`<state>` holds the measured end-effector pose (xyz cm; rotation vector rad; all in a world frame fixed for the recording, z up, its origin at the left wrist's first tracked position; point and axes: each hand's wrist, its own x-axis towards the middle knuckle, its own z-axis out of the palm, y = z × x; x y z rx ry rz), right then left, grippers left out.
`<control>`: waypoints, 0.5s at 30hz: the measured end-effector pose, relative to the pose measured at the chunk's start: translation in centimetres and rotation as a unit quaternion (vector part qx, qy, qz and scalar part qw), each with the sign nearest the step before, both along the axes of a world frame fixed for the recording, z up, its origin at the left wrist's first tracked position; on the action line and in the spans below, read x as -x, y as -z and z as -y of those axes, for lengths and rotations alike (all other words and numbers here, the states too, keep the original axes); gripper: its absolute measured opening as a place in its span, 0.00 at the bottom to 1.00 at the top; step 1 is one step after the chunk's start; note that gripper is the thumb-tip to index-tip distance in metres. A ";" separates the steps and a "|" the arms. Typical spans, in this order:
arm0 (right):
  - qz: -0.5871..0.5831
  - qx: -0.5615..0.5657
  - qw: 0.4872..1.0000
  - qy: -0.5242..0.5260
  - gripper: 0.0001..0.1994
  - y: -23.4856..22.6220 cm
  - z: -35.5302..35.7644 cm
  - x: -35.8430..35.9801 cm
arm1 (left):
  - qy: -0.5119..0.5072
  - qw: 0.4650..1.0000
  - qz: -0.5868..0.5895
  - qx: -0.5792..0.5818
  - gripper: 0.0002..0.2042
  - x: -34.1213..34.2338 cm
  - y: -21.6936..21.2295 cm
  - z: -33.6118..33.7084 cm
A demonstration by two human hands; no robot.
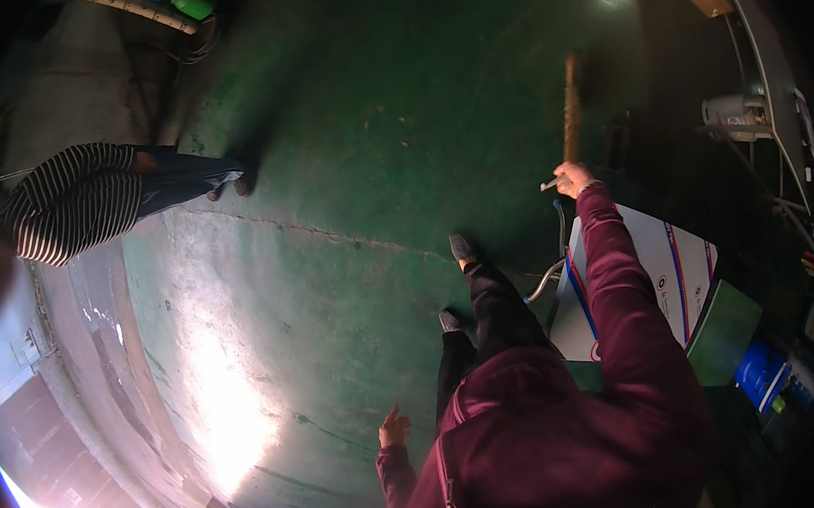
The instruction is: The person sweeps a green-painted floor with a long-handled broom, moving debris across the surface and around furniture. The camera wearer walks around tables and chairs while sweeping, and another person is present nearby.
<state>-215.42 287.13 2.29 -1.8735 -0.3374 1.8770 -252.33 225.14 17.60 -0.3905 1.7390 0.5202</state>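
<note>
My left hand [394,431] hangs low beside my body over the green floor. Its fingers are loosely apart and nothing shows in it. My right arm, in a maroon sleeve, reaches forward over a white sheet-covered surface. At its end my right hand [571,178] is closed on a short pale rod [549,186], whose tip sticks out to the left. A long brown pole [571,110] runs away from just beyond that hand; I cannot tell whether the hand also grips it. Bent metal tubing [546,280] stands below the hand, beside the white sheet.
The white sheet [649,275] with red and blue stripes lies to my right, with a green board [726,331] and a blue package [763,375] behind it. A person in a striped top [78,201] bends at the far left. A cracked green floor [325,165] stretches ahead.
</note>
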 end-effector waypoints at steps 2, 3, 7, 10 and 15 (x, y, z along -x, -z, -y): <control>0.086 0.067 0.987 -0.116 0.03 0.7 1.2 2.5 | -0.048 0.998 0.021 -0.025 0.21 -0.4 -0.2 0.7; 0.205 -0.023 0.941 -0.267 0.06 0.6 3.0 3.7 | -0.055 0.998 0.025 -0.001 0.20 -0.6 -0.2 0.8; 0.375 -0.125 0.755 -0.523 0.23 -1.4 14.3 9.5 | -0.077 0.992 0.058 -0.087 0.20 -1.7 0.0 -0.9; 0.293 -0.166 0.707 -0.622 0.26 -2.5 20.2 13.6 | -0.053 0.990 0.062 -0.115 0.21 -1.9 0.5 -3.5; -0.228 -0.207 0.714 -0.628 0.14 -3.7 22.9 23.3 | 0.171 0.969 0.018 -0.179 0.22 -0.2 1.4 -6.3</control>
